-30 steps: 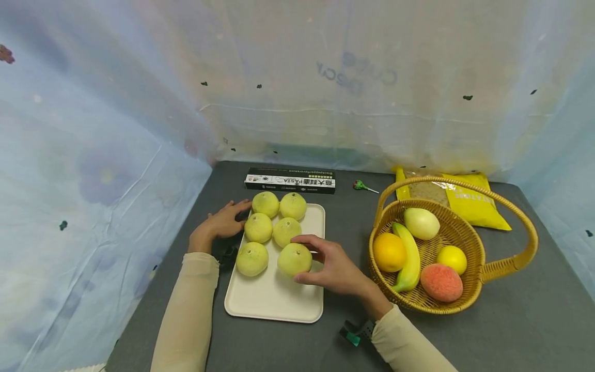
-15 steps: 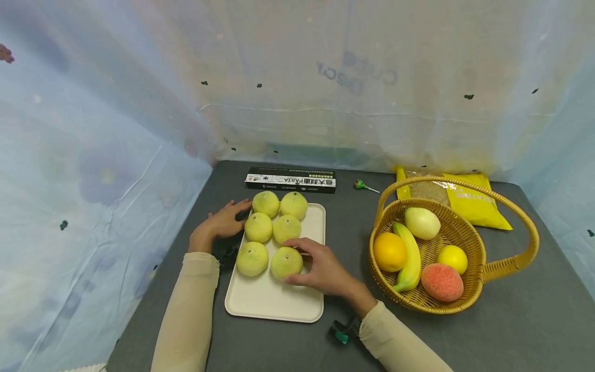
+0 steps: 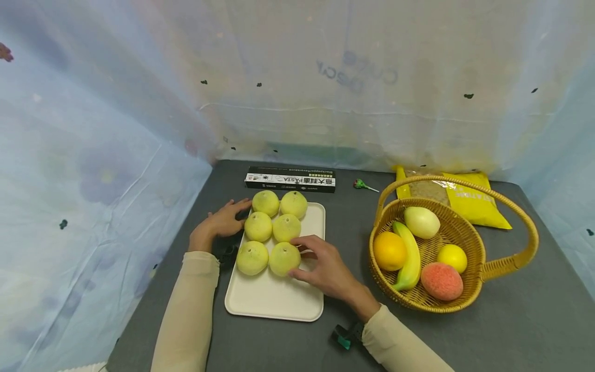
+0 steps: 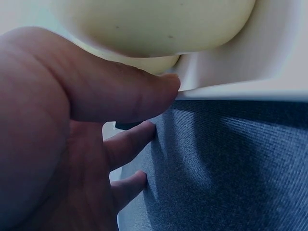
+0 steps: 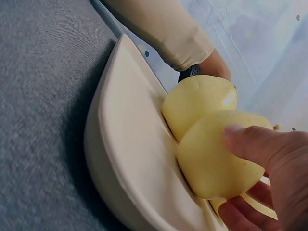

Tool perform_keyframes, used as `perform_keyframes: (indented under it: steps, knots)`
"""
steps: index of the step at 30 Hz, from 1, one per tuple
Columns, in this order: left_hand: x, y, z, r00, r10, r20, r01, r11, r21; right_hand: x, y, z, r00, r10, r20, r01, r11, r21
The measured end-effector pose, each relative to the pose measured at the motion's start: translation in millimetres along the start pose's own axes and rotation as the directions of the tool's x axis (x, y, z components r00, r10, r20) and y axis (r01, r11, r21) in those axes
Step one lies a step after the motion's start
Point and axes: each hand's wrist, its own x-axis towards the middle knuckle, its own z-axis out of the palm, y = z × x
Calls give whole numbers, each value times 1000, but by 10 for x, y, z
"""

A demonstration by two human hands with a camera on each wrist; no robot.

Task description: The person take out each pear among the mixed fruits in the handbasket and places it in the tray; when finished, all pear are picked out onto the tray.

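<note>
Several pale yellow-green, speckled pears stand in two columns on a cream tray (image 3: 274, 305). My right hand (image 3: 325, 268) is at the front right pear (image 3: 282, 260), its thumb and fingers round the near and far sides of that fruit. In the right wrist view the thumb (image 5: 250, 142) lies on the pear's skin and the other fingers curve beneath. Beside it sits the front left pear (image 3: 252, 258). My left hand (image 3: 225, 219) rests by the tray's left edge with fingers extended; its thumb (image 4: 130, 96) lies along the rim, under a pear (image 4: 159, 24).
On the right stands a wicker basket (image 3: 434, 309) with a tall handle, holding an orange (image 3: 389, 251), a banana (image 3: 408, 263) and other fruit. Behind it lies a yellow bag (image 3: 479, 206). A black pasta box (image 3: 290, 180) and a lollipop (image 3: 364, 185) lie behind the tray.
My right hand has brought its pear leftward, next to the front left pear. Over the last half second its fingertips have drawn back slightly to the right. My left hand has stayed put.
</note>
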Motion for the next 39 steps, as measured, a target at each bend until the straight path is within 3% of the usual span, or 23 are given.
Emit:
perform_keyframes:
  steps: [7, 12, 18, 26, 30, 34, 36, 39]
  knots:
    - [-1, 0, -2, 1000, 6, -2, -6, 1000, 6, 8, -32, -19, 1000, 3, 0, -3, 999, -46]
    - [1, -15, 18, 1000, 1, -8, -1, 1000, 6, -47, -147, -233, 999, 2, 53, 2, 997, -81]
    - [8, -20, 21, 1000, -4, -5, 4, 1000, 4, -198, -392, -766, 996, 16, 84, -8, 996, -92]
    - [22, -30, 13, 1000, 0, -9, 0, 1000, 16, -411, -655, -1666, 999, 27, -41, -38, 957, -289]
    - [22, -26, 11, 1000, 2, -7, -1, 1000, 18, -472, -725, -2027, 988, 78, -132, -128, 895, -426]
    - [24, -25, 16, 1000, 2, -6, -2, 1000, 19, -463, -773, -2313, 963, 209, -173, -270, 794, -545]
    - [26, -27, 19, 1000, 1, -8, -1, 1000, 20, -427, -753, -2425, 943, 289, -166, -330, 739, -588]
    - [25, -24, 22, 1000, 2, -12, -2, 1000, 24, -361, -679, -2545, 895, 419, -152, -417, 668, -616]
